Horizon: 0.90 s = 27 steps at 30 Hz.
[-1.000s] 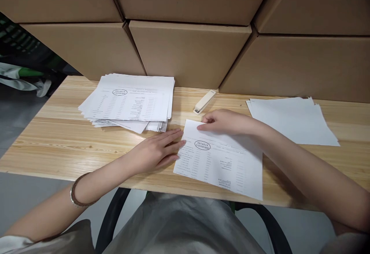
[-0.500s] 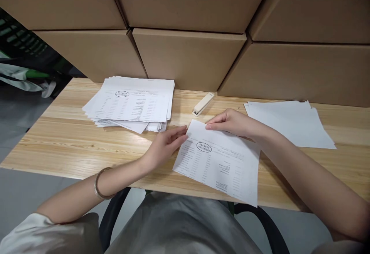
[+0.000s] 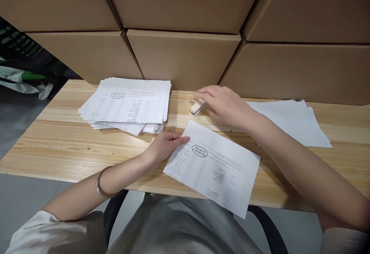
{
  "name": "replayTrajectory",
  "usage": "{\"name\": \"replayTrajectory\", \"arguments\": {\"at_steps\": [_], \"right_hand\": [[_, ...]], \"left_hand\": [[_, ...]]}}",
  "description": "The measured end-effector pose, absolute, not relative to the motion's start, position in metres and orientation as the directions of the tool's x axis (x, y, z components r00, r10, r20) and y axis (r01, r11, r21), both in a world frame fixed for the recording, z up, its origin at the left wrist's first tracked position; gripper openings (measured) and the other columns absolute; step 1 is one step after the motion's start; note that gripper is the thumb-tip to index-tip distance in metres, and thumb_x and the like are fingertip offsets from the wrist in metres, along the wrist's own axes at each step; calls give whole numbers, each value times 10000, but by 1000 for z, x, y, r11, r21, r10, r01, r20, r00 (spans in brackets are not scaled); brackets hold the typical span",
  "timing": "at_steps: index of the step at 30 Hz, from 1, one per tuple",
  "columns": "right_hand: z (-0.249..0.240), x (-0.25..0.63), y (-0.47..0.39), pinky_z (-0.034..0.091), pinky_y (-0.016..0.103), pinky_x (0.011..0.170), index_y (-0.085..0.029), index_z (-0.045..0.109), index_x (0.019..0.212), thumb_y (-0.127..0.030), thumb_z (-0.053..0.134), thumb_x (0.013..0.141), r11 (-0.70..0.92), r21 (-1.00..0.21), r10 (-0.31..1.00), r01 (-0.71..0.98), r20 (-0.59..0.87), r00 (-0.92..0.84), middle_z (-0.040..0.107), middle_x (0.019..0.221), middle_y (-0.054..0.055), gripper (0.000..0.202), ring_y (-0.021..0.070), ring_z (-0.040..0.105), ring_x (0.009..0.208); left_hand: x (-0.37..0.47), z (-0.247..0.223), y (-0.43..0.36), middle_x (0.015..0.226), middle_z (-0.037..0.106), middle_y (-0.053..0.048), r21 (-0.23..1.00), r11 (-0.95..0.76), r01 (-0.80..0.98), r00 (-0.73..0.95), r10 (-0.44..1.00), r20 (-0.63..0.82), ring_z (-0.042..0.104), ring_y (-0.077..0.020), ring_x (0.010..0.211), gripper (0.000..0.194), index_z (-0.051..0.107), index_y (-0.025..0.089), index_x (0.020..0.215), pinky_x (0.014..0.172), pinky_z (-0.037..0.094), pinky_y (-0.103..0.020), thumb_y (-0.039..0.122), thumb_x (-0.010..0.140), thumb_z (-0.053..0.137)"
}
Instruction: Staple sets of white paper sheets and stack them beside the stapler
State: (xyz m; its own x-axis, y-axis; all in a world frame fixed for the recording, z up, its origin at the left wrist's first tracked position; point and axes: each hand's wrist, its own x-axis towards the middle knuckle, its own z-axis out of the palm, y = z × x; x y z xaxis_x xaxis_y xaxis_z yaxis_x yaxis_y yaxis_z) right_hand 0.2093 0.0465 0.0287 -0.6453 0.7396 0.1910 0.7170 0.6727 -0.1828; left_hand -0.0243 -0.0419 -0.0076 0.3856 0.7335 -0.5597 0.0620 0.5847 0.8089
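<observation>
Between thumb and fingers, my left hand [image 3: 167, 144] pinches the left edge of a printed sheet of paper [image 3: 215, 169] with an oval stamp on it. The sheet lies tilted over the table's front edge; whether it is one sheet or more I cannot tell. My right hand [image 3: 221, 103] is over a cream stapler [image 3: 197, 108] behind the sheet, its fingers stretched out and slightly blurred. The stapler's far part is hidden under those fingers, and its front end lies on the table.
A pile of printed papers [image 3: 127, 105] sits at the left back of the wooden table [image 3: 58, 146]. On the right lie some blank-side-up sheets [image 3: 291, 123], partly behind my right forearm. Stacked cardboard boxes [image 3: 182, 57] stand along the back edge.
My right hand has let go of the sheet's top edge and moved back to the stapler. My left hand has closed on the sheet's edge, and the sheet has shifted slightly toward me.
</observation>
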Motion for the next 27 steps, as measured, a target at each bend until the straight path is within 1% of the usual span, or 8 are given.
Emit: {"name": "replayTrajectory", "arguments": {"at_steps": [3,5,8,11,19,22,24,27], "right_hand": [[20,200,63,395,396,965,-183,652,1153,-121,506,904,775,-99,631,624,117,-767,676,1166,100,295,259,570,1143],[18,199,67,424,372,863,-173,648,990,-139,520,902,751,-100,659,652,67,-749,693,1001,95,159,243,612,973],[19,207,63,433,340,747,-196,538,953,-201,556,881,635,-267,762,725,64,-644,668,1103,103,74,239,613,944],[22,217,56,419,310,638,-232,430,979,-333,577,887,445,-505,852,740,-15,-523,665,1116,82,200,212,620,832],[21,216,54,403,278,606,-263,418,1250,-441,634,861,205,-844,882,495,-60,-467,579,927,16,479,140,522,694],[17,206,53,363,270,583,-221,568,1051,-533,607,860,118,-917,886,381,-76,-457,532,795,-5,368,124,457,641],[16,201,50,355,282,596,-203,592,918,-638,478,901,155,-926,906,344,-6,-423,527,742,3,449,138,463,645],[15,202,48,351,305,652,-191,608,800,-708,235,952,309,-809,908,500,95,-408,569,724,36,655,168,508,688]], "left_hand": [[-24,-3,-42,915,785,-102,791,607,73,359,724,-588,729,-183,773,311,783,132,839,740,563,-285,439,806,748],[-22,-1,-41,910,784,-105,781,621,71,345,719,-603,728,-184,772,297,783,129,841,739,561,-284,422,808,748],[-20,2,-39,924,784,-113,764,641,67,343,705,-621,731,-190,778,277,785,128,850,746,563,-291,399,811,747],[-18,3,-37,940,782,-123,756,649,86,347,692,-633,737,-200,782,276,785,126,861,746,567,-300,394,809,749],[-18,-1,-29,871,786,-93,741,663,105,404,652,-641,735,-175,725,243,790,136,847,710,570,-280,372,797,758],[-17,-3,-25,908,786,-102,753,648,118,462,635,-619,747,-205,797,264,791,131,874,777,578,-314,379,790,763],[-17,-3,-22,925,785,-112,756,639,140,482,623,-616,747,-209,804,276,790,123,879,782,579,-316,383,790,762],[-17,-4,-20,934,784,-120,766,620,170,502,614,-609,745,-198,780,277,791,118,879,757,580,-299,379,792,762]]}}
